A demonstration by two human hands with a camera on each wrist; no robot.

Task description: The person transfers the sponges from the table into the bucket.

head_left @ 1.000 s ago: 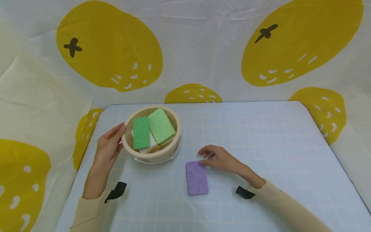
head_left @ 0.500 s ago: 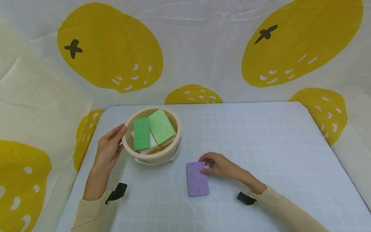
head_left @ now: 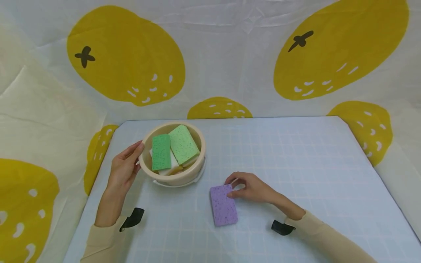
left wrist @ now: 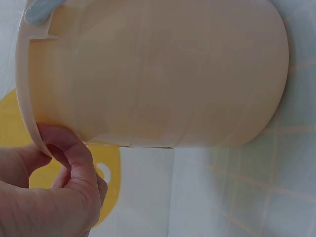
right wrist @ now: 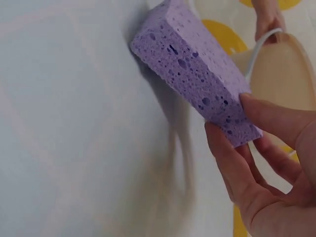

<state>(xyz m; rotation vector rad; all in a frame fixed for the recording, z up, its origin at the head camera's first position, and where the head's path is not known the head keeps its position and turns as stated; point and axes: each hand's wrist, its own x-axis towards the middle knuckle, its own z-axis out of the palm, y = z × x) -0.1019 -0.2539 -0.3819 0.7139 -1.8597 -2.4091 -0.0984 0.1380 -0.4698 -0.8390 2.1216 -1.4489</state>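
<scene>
A purple speckled sponge [head_left: 223,208] is pinched by its far right corner between the thumb and fingers of my right hand [head_left: 251,188]. In the right wrist view the sponge [right wrist: 197,74] tilts, its gripped end raised off the table. My left hand [head_left: 123,170] pinches the rim of a cream bucket [head_left: 179,179] on its left side, as the left wrist view shows at the bucket wall [left wrist: 158,74]. Inside the bucket lie a dark green sponge [head_left: 161,151], a light green sponge [head_left: 184,144] and a white-topped one [head_left: 171,166]. Whatever lies deeper is hidden.
The table [head_left: 279,146] has a pale blue gridded cover. A white bucket handle [head_left: 197,179] hangs low along the bucket's front right. Behind the table and at its sides hangs a white cloth [head_left: 227,54] with big yellow fruit prints.
My right fingers have closed on the purple sponge's corner, and the sponge has lifted and turned slightly. The left hand keeps its hold on the bucket rim.
</scene>
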